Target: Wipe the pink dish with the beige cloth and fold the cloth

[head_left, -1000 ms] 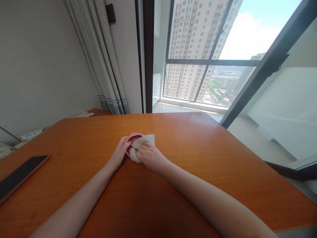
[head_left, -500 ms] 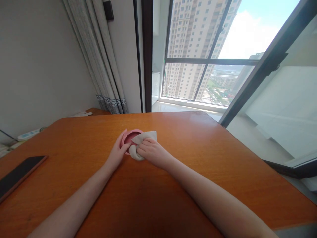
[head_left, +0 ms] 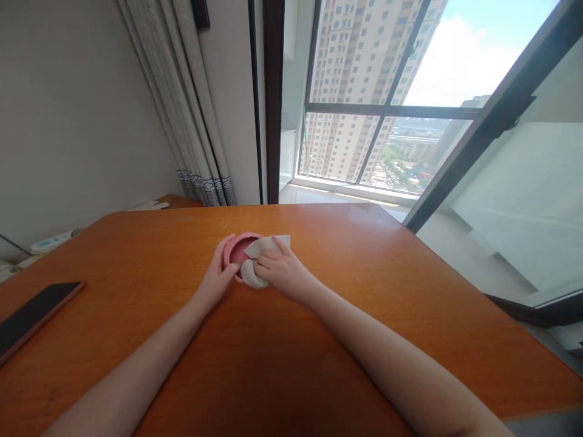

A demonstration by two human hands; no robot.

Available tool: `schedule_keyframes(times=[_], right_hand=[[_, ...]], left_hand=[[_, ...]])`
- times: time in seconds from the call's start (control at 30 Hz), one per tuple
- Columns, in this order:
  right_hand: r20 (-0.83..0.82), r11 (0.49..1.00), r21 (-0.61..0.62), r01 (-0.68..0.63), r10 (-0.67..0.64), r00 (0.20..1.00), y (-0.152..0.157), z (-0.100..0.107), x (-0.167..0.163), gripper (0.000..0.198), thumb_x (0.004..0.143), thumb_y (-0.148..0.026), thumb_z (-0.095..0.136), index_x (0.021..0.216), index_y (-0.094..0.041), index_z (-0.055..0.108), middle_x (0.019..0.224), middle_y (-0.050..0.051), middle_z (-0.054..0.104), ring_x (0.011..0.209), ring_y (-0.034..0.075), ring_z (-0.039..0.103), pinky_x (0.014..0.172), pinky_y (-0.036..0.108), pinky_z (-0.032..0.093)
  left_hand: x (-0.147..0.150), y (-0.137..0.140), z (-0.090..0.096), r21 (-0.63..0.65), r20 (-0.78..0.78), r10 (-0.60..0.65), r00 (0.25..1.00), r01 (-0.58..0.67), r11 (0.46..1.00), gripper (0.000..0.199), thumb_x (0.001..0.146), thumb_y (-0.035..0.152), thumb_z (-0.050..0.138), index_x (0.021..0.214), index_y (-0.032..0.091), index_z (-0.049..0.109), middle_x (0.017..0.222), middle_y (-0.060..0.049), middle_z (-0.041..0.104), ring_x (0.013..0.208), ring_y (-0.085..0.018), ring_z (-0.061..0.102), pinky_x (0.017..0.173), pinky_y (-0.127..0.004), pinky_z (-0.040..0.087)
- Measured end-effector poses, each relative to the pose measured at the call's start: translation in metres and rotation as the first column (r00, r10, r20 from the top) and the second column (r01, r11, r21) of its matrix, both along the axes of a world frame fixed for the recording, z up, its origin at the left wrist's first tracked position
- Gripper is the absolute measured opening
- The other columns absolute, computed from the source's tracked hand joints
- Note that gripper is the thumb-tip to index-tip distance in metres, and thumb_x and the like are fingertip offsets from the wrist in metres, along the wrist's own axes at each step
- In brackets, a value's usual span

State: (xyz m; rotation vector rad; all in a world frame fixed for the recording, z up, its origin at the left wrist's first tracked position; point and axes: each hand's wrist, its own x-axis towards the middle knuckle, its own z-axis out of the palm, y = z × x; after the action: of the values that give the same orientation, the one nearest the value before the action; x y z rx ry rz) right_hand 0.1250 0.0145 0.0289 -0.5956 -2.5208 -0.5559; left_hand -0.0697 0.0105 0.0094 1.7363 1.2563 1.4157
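Right now, from my remote seat, I see both hands together over the far middle of the brown table (head_left: 387, 258). The left hand (head_left: 218, 265) holds a pink bowl (head_left: 237, 250) by its left side, fingers curved around the outside and thumb at the near rim. I take that grip as a brace, there to keep the bowl from sliding or turning. The right hand (head_left: 286, 271) holds a pale cloth (head_left: 255, 276) bunched under closed fingers, with one flap spread out on the far side and a rounded fold hanging at the near side. Gathering it like this, I judge, gives the fingertips something thick to press with. The cloth covers the right part of the bowl's opening, so I cannot tell how deep it reaches inside, nor whether the bowl's base touches the table.

Well apart at the left edge lies a flat black slab (head_left: 39, 315), probably set aside so both arms have room. Farther back on the left sits a white power strip (head_left: 51, 243), near the wall, and the curtain (head_left: 182, 121) hangs beyond the table's far edge.
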Motion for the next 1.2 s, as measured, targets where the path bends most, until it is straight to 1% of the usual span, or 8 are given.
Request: schedule_keyframes(times=[0.23, 0.4, 0.57, 0.67, 0.77, 0.87, 1.07, 1.2], right_hand=[[-0.034, 0.992, -0.03, 0.122, -0.123, 0.992, -0.007, -0.009, -0.008, 0.014, 0.09, -0.018, 0.044, 0.088, -0.021, 0.058, 0.081, 0.001, 0.059, 0.08, 0.018, 0.046, 0.109, 0.057, 0.016], [-0.03, 0.999, -0.013, 0.039, -0.04, 0.999, -0.003, -0.01, -0.005, 0.018, 0.092, -0.017, 0.041, 0.087, -0.021, 0.058, 0.078, -0.002, 0.057, 0.078, 0.014, 0.046, 0.112, 0.053, 0.011], [-0.012, 0.998, 0.048, 0.032, -0.031, 0.999, 0.009, -0.009, 0.006, 0.025, 0.094, -0.019, 0.038, 0.079, -0.021, 0.057, 0.078, -0.001, 0.056, 0.082, 0.014, 0.048, 0.107, 0.048, 0.022], [-0.045, 0.994, 0.058, 0.093, -0.09, 0.995, 0.0, -0.011, -0.002, 0.021, 0.093, -0.019, 0.041, 0.08, -0.02, 0.057, 0.077, 0.0, 0.057, 0.081, 0.016, 0.047, 0.096, 0.047, 0.033], [-0.094, 0.993, 0.017, 0.114, -0.112, 0.989, -0.013, -0.014, -0.013, 0.013, 0.091, -0.019, 0.045, 0.086, -0.021, 0.057, 0.079, 0.001, 0.057, 0.082, 0.018, 0.045, 0.094, 0.05, 0.032], [-0.096, 0.997, 0.0, 0.078, -0.078, 0.992, -0.013, -0.016, -0.015, 0.014, 0.091, -0.019, 0.044, 0.086, -0.022, 0.057, 0.079, 0.0, 0.057, 0.08, 0.016, 0.045, 0.099, 0.052, 0.027], [-0.001, 0.997, 0.042, 0.06, -0.06, 0.998, 0.011, -0.018, 0.001, 0.024, 0.095, -0.019, 0.04, 0.078, -0.021, 0.057, 0.08, -0.001, 0.058, 0.083, 0.015, 0.047, 0.099, 0.045, 0.027], [-0.015, 0.993, 0.011, 0.115, -0.115, 0.993, -0.001, -0.015, -0.006, 0.017, 0.093, -0.02, 0.044, 0.082, -0.021, 0.057, 0.081, 0.001, 0.057, 0.084, 0.017, 0.045, 0.088, 0.043, 0.034]], left_hand=[[0.028, -0.017, -0.011, 0.017, 0.121, 0.125, 0.985, -0.128, 0.992, 0.064, 0.081, 0.034, 0.054, 0.137, 0.022, 0.025, 0.144, -0.01, 0.032, 0.134, -0.023, 0.03, 0.112, -0.041, 0.022], [0.021, -0.014, -0.008, 0.092, 0.081, 0.087, 0.993, -0.094, 0.991, 0.052, 0.082, 0.03, 0.05, 0.131, 0.019, 0.036, 0.138, -0.01, 0.039, 0.131, -0.022, 0.036, 0.112, -0.04, 0.024], [0.01, -0.007, -0.003, 0.083, -0.057, 0.009, 0.998, -0.005, 0.997, 0.06, 0.077, 0.027, 0.054, 0.133, 0.019, 0.035, 0.138, -0.011, 0.04, 0.129, -0.025, 0.038, 0.111, -0.044, 0.025], [0.016, -0.014, -0.002, 0.098, -0.006, 0.093, 0.996, -0.092, 0.991, 0.069, 0.076, 0.028, 0.058, 0.137, 0.019, 0.028, 0.143, -0.011, 0.034, 0.133, -0.025, 0.033, 0.112, -0.043, 0.023], [0.022, -0.021, -0.003, 0.087, 0.1, 0.179, 0.979, -0.188, 0.978, 0.069, 0.076, 0.026, 0.058, 0.137, 0.021, 0.028, 0.143, -0.011, 0.034, 0.133, -0.024, 0.033, 0.112, -0.041, 0.023], [0.018, -0.019, -0.002, 0.062, 0.116, 0.152, 0.982, -0.16, 0.985, 0.06, 0.075, 0.021, 0.054, 0.132, 0.021, 0.037, 0.139, -0.009, 0.04, 0.13, -0.023, 0.038, 0.112, -0.041, 0.025], [0.008, -0.011, 0.009, 0.071, -0.064, 0.067, 0.996, -0.062, 0.996, 0.064, 0.067, 0.02, 0.061, 0.129, 0.019, 0.043, 0.137, -0.009, 0.044, 0.13, -0.026, 0.037, 0.112, -0.042, 0.024], [0.028, -0.022, 0.003, -0.004, 0.261, 0.161, 0.952, -0.165, 0.986, 0.054, 0.074, 0.03, 0.06, 0.125, 0.022, 0.043, 0.129, -0.008, 0.05, 0.12, -0.022, 0.048, 0.104, -0.038, 0.037]])
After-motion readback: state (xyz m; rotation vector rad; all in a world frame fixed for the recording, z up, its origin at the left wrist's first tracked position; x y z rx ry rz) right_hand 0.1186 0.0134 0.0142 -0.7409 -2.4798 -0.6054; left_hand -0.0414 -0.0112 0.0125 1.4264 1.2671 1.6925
